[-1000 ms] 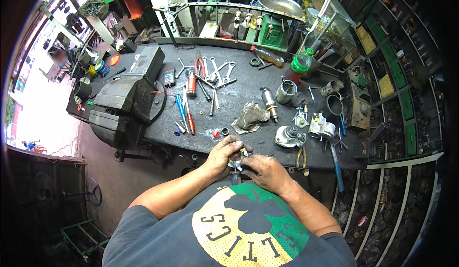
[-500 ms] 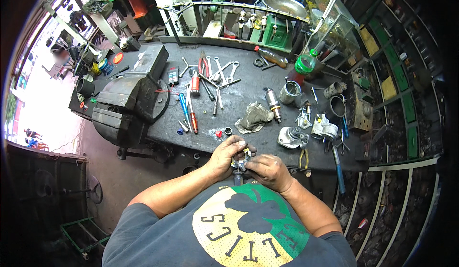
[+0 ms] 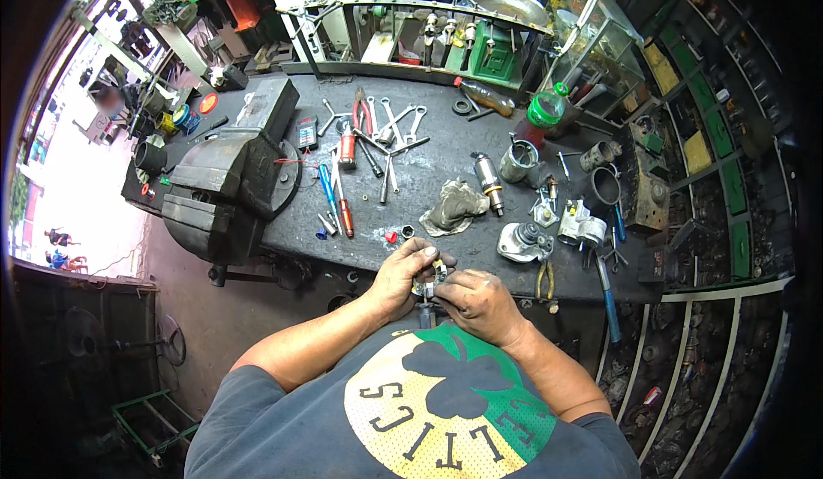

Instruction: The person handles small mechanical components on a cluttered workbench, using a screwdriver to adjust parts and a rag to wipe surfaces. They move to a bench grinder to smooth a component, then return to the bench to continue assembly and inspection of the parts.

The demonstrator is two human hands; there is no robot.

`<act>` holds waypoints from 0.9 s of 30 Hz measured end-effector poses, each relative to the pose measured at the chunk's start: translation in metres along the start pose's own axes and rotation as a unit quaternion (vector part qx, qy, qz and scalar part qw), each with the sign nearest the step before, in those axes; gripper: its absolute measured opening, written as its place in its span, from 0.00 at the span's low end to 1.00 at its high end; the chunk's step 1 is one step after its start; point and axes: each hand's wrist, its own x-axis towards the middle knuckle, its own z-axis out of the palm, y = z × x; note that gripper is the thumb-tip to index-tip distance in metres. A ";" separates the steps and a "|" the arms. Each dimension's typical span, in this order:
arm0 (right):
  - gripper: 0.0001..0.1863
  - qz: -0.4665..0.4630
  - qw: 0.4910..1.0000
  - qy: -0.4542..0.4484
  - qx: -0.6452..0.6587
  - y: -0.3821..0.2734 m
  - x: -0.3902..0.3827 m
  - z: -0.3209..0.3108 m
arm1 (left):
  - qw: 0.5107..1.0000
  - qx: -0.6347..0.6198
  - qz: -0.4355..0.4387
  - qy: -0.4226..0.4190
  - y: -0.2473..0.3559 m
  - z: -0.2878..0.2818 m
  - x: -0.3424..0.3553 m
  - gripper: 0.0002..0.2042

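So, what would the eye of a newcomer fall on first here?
Probably the big dark vise on the left of the bench, then the green-and-yellow print across the shirt, low in the picture. Just above it, the left grip and right grip meet at a small part.

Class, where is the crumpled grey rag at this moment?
In the head view, the rag lies on the dark workbench, slightly right of centre, beyond the left hand and right hand and just left of the motor armature.

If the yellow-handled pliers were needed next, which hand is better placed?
Likely the right hand, which is nearer the yellow-handled pliers; the left hand is farther off. Both are at the small part.
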 end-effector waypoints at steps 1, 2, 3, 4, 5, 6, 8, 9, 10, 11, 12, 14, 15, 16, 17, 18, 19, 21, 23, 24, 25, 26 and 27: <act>0.12 -0.002 1.000 0.001 0.002 0.001 0.000 0.000 | 1.000 0.008 0.001 -0.004 -0.003 -0.006 0.003 0.09; 0.13 -0.004 1.000 0.002 0.005 0.003 0.000 0.000 | 1.000 0.017 0.001 -0.009 -0.004 -0.007 0.003 0.09; 0.13 -0.005 1.000 0.004 0.007 0.004 0.000 -0.001 | 1.000 0.007 -0.002 -0.009 -0.004 -0.007 0.003 0.09; 0.13 0.002 1.000 0.008 0.016 0.004 0.001 -0.001 | 1.000 -0.003 -0.005 -0.009 -0.005 -0.007 0.003 0.09; 0.13 0.008 1.000 0.013 0.024 0.005 0.000 0.000 | 1.000 -0.013 -0.009 -0.009 -0.004 -0.005 0.002 0.10; 0.14 0.015 0.999 0.017 0.033 0.005 0.000 0.000 | 1.000 -0.013 -0.009 -0.005 -0.002 -0.002 0.001 0.10; 0.13 0.034 0.999 0.006 0.005 0.003 -0.001 0.000 | 1.000 -0.013 -0.007 0.003 0.002 0.004 -0.001 0.12; 0.13 0.043 0.999 0.000 -0.008 0.001 -0.002 0.000 | 1.000 -0.004 -0.003 0.001 0.001 0.002 0.000 0.12; 0.13 0.048 0.999 0.003 -0.006 0.001 -0.002 0.002 | 1.000 0.006 0.001 0.000 -0.002 -0.003 0.001 0.12; 0.13 0.053 0.999 0.008 -0.003 0.001 -0.003 0.004 | 1.000 0.016 0.003 -0.003 -0.001 -0.003 0.002 0.12; 0.12 0.059 0.998 0.013 -0.001 0.001 -0.004 0.006 | 1.000 0.017 0.000 -0.004 -0.001 -0.004 0.001 0.12; 0.12 0.089 0.995 0.034 0.030 -0.005 -0.002 0.010 | 1.000 0.017 -0.004 -0.005 0.001 -0.003 0.000 0.12; 0.12 0.103 0.993 0.045 0.046 -0.007 -0.001 0.011 | 1.000 0.022 -0.008 -0.005 0.002 -0.003 0.001 0.12; 0.12 0.086 0.995 0.042 0.024 -0.006 -0.001 0.011 | 1.000 0.027 -0.013 -0.005 0.002 -0.003 0.001 0.12; 0.12 0.069 0.997 0.036 0.002 -0.004 -0.002 0.011 | 0.999 0.031 -0.017 -0.004 0.002 -0.004 0.000 0.12; 0.12 0.052 0.998 0.031 -0.019 -0.003 -0.002 0.011 | 0.999 0.039 -0.015 -0.007 0.001 -0.005 0.001 0.12; 0.12 0.068 0.997 0.034 -0.022 -0.005 -0.002 0.011 | 0.999 0.047 -0.012 -0.011 -0.001 -0.008 0.003 0.12; 0.12 0.100 0.994 0.040 -0.029 -0.012 0.001 0.011 | 0.998 0.062 -0.006 -0.008 -0.002 -0.008 0.004 0.12; 0.12 0.127 0.990 0.062 -0.002 -0.017 0.004 0.013 | 0.997 0.077 0.001 0.003 -0.002 -0.005 0.004 0.12; 0.12 0.141 0.987 0.073 0.011 -0.019 0.005 0.012 | 0.996 0.093 0.003 0.001 -0.001 -0.004 0.004 0.12; 0.13 0.132 0.988 0.081 0.015 -0.016 0.005 0.014 | 0.994 0.109 0.005 -0.001 0.001 -0.005 0.004 0.12; 0.14 0.125 0.988 0.087 0.020 -0.012 0.005 0.017 | 0.992 0.124 0.006 -0.001 0.003 -0.003 0.001 0.12; 0.15 0.117 0.988 0.093 0.026 -0.010 0.005 0.019 | 0.994 0.107 0.015 -0.001 0.003 0.001 0.000 0.13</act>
